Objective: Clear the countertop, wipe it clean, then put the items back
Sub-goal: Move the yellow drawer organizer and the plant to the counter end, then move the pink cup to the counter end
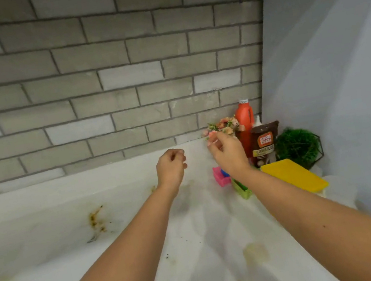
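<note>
Desk (48, 238): white, with brown stains (97, 220) at near left, so wiping looks not yet done. Left grip (171, 165): mid-desk, loosely curled, holding nothing. Right grip (226, 153): fingers curled at the flowers (222, 125), hold cannot be told. Far right corner: orange bottle (244, 115), brown pouch (264, 143), green plant (297, 145) and yellow sponge (294, 175) bunched together, clearing apparently under way.
</note>
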A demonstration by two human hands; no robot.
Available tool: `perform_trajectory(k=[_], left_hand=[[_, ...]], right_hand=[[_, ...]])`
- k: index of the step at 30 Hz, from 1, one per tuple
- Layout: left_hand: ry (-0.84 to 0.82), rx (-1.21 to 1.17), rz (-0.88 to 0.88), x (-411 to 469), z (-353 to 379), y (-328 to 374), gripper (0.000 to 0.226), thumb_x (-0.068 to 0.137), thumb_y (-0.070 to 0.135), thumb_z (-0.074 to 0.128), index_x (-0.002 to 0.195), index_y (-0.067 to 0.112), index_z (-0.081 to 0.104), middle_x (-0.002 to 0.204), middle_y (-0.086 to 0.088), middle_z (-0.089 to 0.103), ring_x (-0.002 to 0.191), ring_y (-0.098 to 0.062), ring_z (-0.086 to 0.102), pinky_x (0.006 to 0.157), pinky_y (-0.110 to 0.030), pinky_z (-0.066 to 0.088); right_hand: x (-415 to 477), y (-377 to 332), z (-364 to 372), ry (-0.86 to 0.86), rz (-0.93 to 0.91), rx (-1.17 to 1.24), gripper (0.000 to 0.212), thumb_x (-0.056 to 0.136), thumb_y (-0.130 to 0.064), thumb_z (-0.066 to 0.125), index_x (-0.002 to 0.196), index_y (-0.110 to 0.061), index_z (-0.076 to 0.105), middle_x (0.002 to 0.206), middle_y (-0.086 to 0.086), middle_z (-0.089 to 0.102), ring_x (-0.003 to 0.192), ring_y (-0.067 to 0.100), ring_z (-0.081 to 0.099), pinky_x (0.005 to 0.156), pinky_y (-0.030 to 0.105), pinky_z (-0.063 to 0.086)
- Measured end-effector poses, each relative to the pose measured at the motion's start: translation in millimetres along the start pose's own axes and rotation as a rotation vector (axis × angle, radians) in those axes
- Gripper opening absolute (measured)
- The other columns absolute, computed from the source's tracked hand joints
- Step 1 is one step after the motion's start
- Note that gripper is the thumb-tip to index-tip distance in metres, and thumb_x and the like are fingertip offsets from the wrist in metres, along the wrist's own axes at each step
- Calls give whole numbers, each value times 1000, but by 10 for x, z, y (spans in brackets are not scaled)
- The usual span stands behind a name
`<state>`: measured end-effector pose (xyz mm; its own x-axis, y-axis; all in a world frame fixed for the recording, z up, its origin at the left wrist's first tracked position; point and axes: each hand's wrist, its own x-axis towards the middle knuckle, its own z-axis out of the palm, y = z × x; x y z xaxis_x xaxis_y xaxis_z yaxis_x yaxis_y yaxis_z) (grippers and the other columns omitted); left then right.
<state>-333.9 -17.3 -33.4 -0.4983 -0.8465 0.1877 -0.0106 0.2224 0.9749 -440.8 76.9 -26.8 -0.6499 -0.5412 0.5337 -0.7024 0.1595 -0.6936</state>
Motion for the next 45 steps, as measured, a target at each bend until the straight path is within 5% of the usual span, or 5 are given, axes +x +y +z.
perform_trajectory(k=[4,19,40,45], left_hand=[[94,18,-13,-214,-896,-84,18,94,15,44,89,10,60,75,-2,59,59,-15,55,56,-24,40],[398,127,-92,-1298,-4022,-406,25,96,20,43,80,11,59,67,-3,56,54,-15,50,53,-22,39],[831,158,-217,-1476,-6523,-1083,22,96,18,42,86,7,59,69,-5,56,55,-16,49,50,-21,36],[905,203,-216,-1410,-7120,-1196,17,94,17,45,89,8,59,67,-1,55,63,-19,49,61,-28,42]], right_hand=[[-316,-591,565,-139,24,40,19,92,-23,53,92,-7,64,72,4,57,70,21,52,63,26,38],[-1704,-2761,2366,-478,-68,198,22,93,-24,50,78,-11,60,69,6,58,66,26,57,68,36,50],[-2304,-4238,4530,-855,-201,255,27,93,-21,51,87,0,67,75,12,62,78,35,65,76,46,56],[-2479,-4606,4957,-901,-167,266,26,92,-20,51,87,0,67,73,11,59,73,33,63,69,38,52]])
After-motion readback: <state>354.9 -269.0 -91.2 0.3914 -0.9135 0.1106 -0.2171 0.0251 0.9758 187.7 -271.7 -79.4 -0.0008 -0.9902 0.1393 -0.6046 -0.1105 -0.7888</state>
